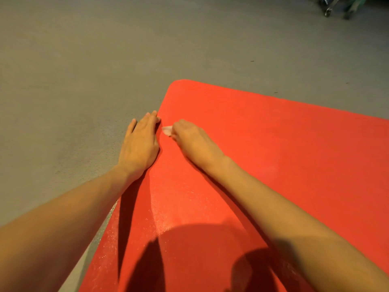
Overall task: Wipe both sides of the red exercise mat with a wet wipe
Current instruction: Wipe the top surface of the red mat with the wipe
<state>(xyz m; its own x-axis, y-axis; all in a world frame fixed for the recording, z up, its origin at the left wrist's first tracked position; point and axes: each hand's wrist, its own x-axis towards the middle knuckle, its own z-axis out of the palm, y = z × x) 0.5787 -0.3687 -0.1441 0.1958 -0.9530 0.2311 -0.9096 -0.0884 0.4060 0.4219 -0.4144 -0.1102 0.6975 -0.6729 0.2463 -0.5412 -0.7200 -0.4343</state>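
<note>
The red exercise mat [263, 157] lies flat on the floor and fills the lower right of the view, its rounded far corner near the centre top. My right hand [192, 140] is on the mat close to its left edge, fingers curled over a small white wet wipe [167, 130] that sticks out past the fingertips. My left hand [140, 144] lies flat with straight fingers at the mat's left edge, mostly on the floor, fingertips touching the edge. A wet sheen marks the mat below my hands.
Grey concrete floor [84, 70] spreads to the left and beyond the mat. Blurred dark objects [341, 7] stand at the far top right. Dark shadows fall across the mat's near part.
</note>
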